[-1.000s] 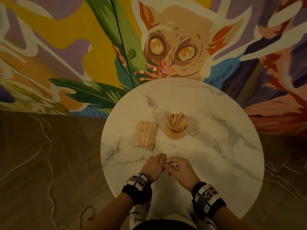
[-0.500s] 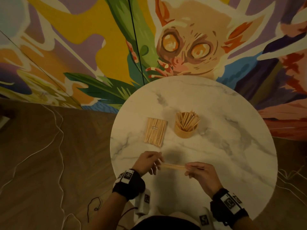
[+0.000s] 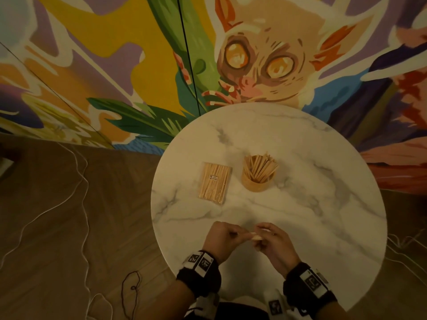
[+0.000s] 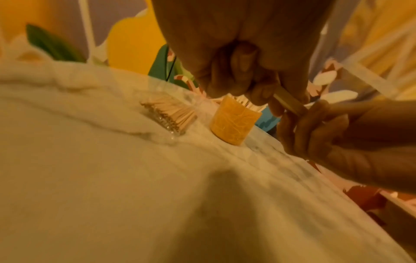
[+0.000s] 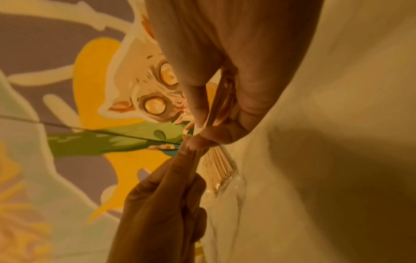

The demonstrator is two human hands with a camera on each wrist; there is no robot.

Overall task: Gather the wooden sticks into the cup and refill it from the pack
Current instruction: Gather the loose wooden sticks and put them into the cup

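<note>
Pinching one small bundle of sticks (image 3: 254, 236) end to end between my left hand (image 3: 221, 239) and right hand (image 3: 273, 242), its long axis running nine-to-three, I judge the right hand nearer the cup (image 3: 257, 179), at twelve o'clock beside the pack (image 3: 215, 182).

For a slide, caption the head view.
Both hands, left hand and right hand, hold wooden sticks before cup and pack.
</note>
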